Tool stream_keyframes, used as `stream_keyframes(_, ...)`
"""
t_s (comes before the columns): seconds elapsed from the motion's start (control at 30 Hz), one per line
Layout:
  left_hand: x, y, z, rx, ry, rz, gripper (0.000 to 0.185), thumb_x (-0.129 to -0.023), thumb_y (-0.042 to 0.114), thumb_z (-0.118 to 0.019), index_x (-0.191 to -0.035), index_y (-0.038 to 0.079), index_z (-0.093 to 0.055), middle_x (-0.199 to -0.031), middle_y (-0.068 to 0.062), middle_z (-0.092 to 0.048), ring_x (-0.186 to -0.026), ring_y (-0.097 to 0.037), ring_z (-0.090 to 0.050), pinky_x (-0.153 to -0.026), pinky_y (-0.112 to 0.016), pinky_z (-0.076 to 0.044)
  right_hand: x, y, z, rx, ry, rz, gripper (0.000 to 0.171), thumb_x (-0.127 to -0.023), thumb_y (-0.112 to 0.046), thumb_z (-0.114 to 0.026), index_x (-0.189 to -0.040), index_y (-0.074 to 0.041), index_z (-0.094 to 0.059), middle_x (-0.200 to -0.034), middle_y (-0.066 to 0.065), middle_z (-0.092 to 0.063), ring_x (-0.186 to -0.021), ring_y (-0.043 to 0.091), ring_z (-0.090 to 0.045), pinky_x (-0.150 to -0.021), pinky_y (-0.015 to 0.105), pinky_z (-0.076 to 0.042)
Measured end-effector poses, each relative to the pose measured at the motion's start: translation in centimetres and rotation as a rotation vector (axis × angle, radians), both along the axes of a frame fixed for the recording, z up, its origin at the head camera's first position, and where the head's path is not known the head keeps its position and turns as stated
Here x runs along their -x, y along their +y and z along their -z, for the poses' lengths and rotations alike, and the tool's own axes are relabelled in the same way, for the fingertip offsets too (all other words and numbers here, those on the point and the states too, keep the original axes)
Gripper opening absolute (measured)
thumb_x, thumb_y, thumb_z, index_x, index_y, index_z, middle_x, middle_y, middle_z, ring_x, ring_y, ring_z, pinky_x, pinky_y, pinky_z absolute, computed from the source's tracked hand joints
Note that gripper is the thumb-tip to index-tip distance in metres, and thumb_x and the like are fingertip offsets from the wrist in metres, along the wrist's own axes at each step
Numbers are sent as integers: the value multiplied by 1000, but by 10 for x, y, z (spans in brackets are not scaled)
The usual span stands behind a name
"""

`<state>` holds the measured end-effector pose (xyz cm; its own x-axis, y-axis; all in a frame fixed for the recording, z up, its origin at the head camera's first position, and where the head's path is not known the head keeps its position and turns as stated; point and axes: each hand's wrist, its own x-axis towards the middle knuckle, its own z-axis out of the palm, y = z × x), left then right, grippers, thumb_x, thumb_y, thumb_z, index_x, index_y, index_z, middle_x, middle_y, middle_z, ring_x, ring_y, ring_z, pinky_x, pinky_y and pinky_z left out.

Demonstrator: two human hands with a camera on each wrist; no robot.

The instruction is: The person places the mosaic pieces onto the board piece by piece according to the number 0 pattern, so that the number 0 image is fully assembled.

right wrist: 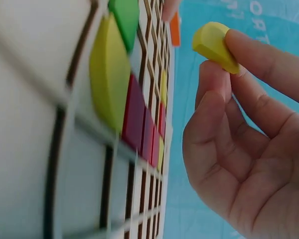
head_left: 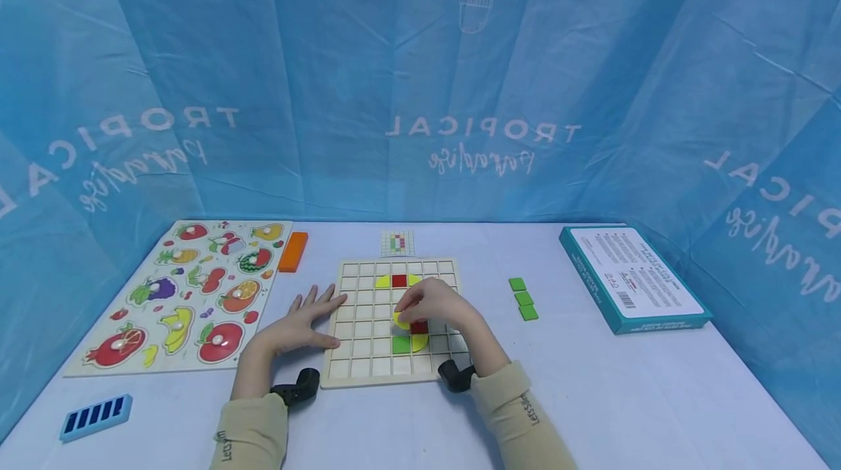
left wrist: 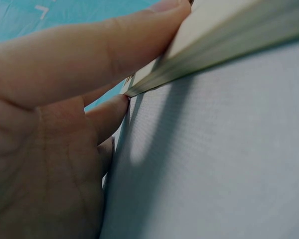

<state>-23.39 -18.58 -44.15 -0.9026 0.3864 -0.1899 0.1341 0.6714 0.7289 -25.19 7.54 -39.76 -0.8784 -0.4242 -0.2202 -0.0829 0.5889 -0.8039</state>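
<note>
My right hand [head_left: 439,303] hovers over the middle of a wooden grid board [head_left: 384,382], pinching a yellow tile with a rounded side [right wrist: 215,45] between thumb and fingertips. In the right wrist view the tile is held above the board. Set in the grid are a green tile [head_left: 401,344], a yellow rounded tile [head_left: 418,343], a red tile [head_left: 399,281] at the far end and more red ones partly behind the hand. With fingers spread, my left hand [head_left: 296,328] rests at the board's left edge, thumb and fingertips touching it.
A small pattern card [head_left: 397,243] lies beyond the board. Several green tiles [head_left: 523,298] are in a row to the right, before a teal box [head_left: 637,276]. On the left are a fruit puzzle [head_left: 217,276], an orange block [head_left: 293,252] and a blue slotted block [head_left: 96,417].
</note>
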Motion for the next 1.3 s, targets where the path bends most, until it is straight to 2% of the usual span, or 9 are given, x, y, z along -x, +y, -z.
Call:
stream_keyframes(0.23, -1, 0, -2, 5, -13, -1, 89, -70, 30, -75, -144, 7, -31, -153, -21, -8, -138, -41, 11, -109, -56, 12, -9, -23, 2, -89, 22, -45, 4, -75, -10, -74, -77, -11, -70, -67, -2, -63, -58, 12, -53, -55, 24, -46)
stream_keyframes(0.57, -2, -1, -1, -37, -7, 3, 91, -67, 36, -76, -143, 8, -33, -152, -22, -8, -138, -40, 12, -108, -56, 14, -16, -38, 7, -219, 91, -85, 12, -72, -9, -77, -68, -15, -68, -67, -4, -60, -65, 11, -51, -59, 23, -43)
stream_keyframes(0.83, 0, -1, -1, 1, -8, 4, 89, -70, 31, -75, -143, 6, -32, -152, -22, -8, -138, -41, 12, -108, -57, 13, -20, -43, 7, -283, 116, -100, 12, -74, -8, -76, -67, -14, -68, -65, -6, -59, -63, 10, -51, -58, 22, -43)
stream_keyframes(1.0, -1, -1, 0, 6, 4, 6, 88, -70, 30, -75, -143, 6, -32, -152, -22, -9, -138, -41, 10, -109, -57, 12, -22, -44, 6, -312, 139, -97, 16, -73, -7, -76, -64, -14, -66, -62, -6, -59, -60, 10, -50, -55, 21, -42)
stream_keyframes(1.3, 0, -1, 2, 4, 9, 5, 89, -70, 30, -75, -143, 5, -32, -152, -22, -9, -138, -41, 11, -109, -57, 12, -23, -44, 4, -328, 128, -52, 16, -72, -4, -75, -62, -12, -66, -62, -4, -59, -61, 11, -50, -54, 22, -43)
